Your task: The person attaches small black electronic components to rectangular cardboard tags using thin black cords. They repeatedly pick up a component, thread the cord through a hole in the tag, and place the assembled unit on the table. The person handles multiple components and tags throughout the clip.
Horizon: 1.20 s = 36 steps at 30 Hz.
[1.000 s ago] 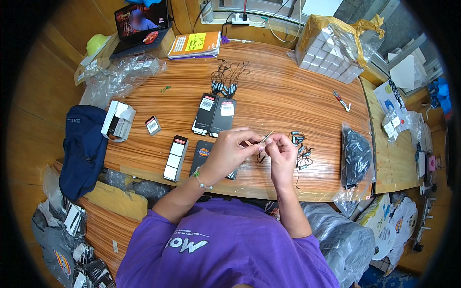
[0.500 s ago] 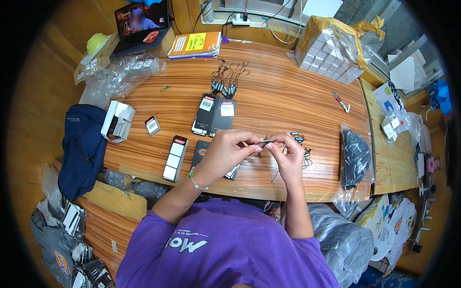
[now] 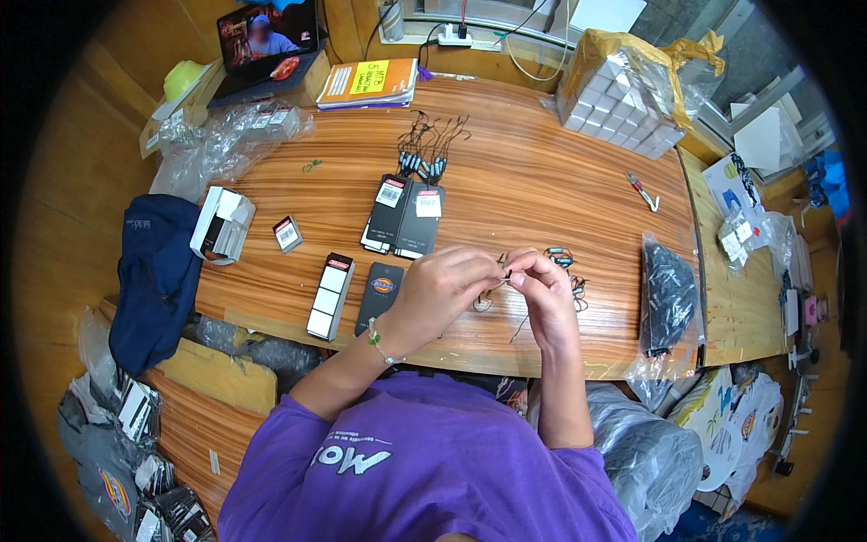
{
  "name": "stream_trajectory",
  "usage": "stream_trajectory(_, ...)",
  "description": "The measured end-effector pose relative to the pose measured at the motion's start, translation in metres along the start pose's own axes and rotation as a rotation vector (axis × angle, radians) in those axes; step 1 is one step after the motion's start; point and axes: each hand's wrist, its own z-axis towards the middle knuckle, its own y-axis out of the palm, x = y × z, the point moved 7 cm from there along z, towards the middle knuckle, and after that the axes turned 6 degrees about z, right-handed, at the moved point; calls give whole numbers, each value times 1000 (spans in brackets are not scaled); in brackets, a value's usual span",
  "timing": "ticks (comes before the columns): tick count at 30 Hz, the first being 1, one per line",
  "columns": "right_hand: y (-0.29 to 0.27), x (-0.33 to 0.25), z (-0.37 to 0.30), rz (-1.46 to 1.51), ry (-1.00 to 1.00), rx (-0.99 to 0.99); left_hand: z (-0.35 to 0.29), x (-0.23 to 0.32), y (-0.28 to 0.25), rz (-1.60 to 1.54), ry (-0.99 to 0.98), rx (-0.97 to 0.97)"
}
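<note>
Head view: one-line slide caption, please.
Left hand and right hand pinch a small dark piece above the wooden table, tags and cords nearby.

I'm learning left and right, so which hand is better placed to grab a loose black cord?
Probably the right hand: it's next to the black cords. The left hand is farther off, beside the dark card. Both seem busy pinching a small dark piece, though.

Stacked tags (image 3: 383,230) and bagged boxes (image 3: 619,107) (plenty) suggest a workshop.
</note>
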Motion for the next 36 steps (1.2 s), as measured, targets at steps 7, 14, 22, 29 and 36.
stream_trajectory(7, -15, -5, 3, 421, -27, 22, -5, 1, 6, 156, 126, -133)
stream_trajectory(14, 4, -36, -2, 445, -271, -78, -21, -17, -6, -145, -198, -280)
stream_trajectory(22, -10, -36, -18, 243, -201, -44, -83, -142, -121, 124, -571, -350)
stream_trajectory(29, -27, -36, -18, 177, -208, 18, -97, -155, -118, 202, -495, -345)
stream_trajectory(36, -26, -28, -15, 97, -176, 61, -96, -144, -121, 253, -589, -286)
